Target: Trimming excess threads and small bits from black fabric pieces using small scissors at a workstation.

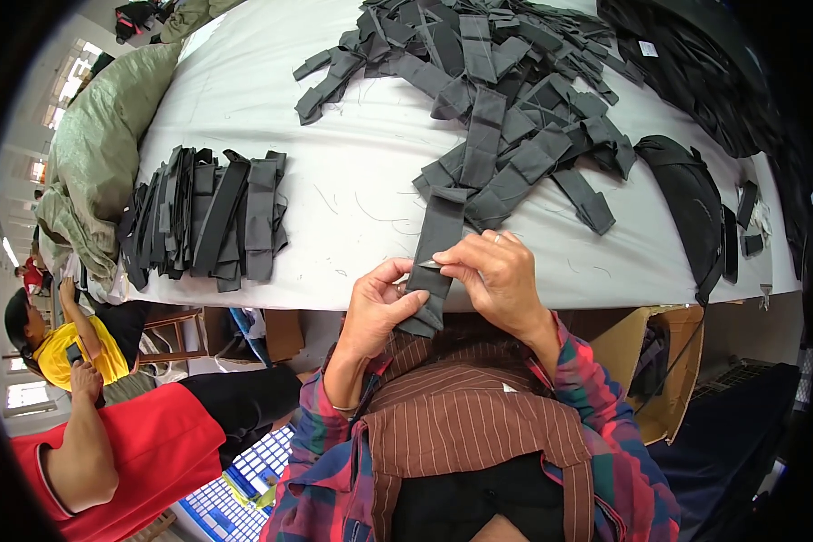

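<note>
While both hands pinch it at the desk (pixel 352 271) edge, the grey fabric strip (pixel 435 253) runs lengthwise away from the body. Left hand (pixel 378 307) is clamped low on it, right hand (pixel 501 275) higher. Beyond lies the loose strip pile (pixel 497 99); a stacked bundle (pixel 210 217) sits left, nothing blocking.

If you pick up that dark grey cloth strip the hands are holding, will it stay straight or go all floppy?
Probably floppy: the grey strip already bends over the table edge between the left hand and right hand. Likely light too, since fingertips alone pinch it.
</note>
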